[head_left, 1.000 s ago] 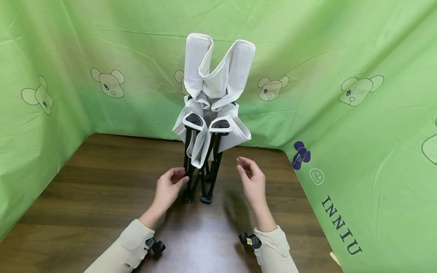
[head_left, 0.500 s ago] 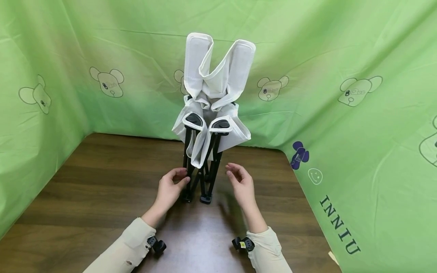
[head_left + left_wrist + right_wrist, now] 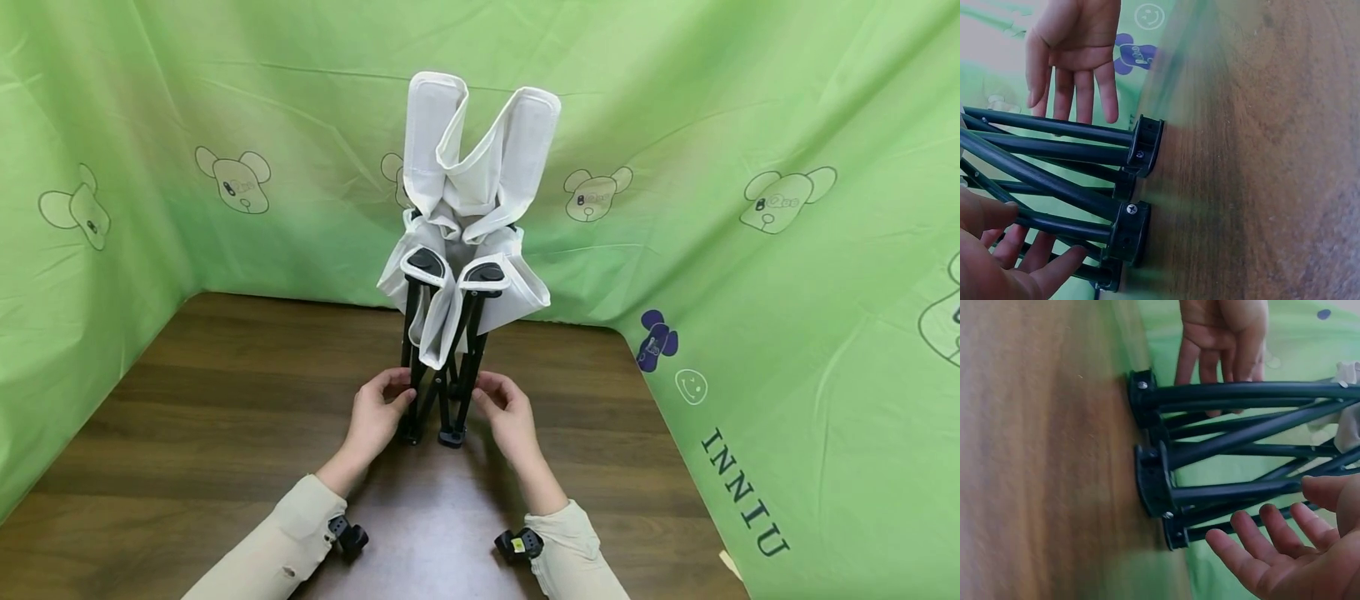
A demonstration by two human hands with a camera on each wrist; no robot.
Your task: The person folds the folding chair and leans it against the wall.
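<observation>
A folded camping chair (image 3: pixel 480 179) with white fabric and a black tube frame stands upright on the wooden table (image 3: pixel 247 467). Beside its left legs (image 3: pixel 1066 225), my left hand (image 3: pixel 375 414) has the thumb against the front of a tube and the fingers passing behind it. On the other side, my right hand (image 3: pixel 512 417) has its thumb tip and fingertips right at the right legs (image 3: pixel 1229 487). Its fingers are extended and spread below the tubes in the right wrist view. Black plastic feet (image 3: pixel 452 437) at the leg ends rest on the tabletop.
Green cloth (image 3: pixel 300 108) printed with bear faces encloses the table at the back and both sides. A black wrist camera (image 3: pixel 348 536) is strapped to the left sleeve, and another wrist camera (image 3: pixel 519 546) sits on the right sleeve.
My right hand has moved left, from apart from the chair to right at its right legs. The left hand has stayed at the left legs, and the chair has not moved.
</observation>
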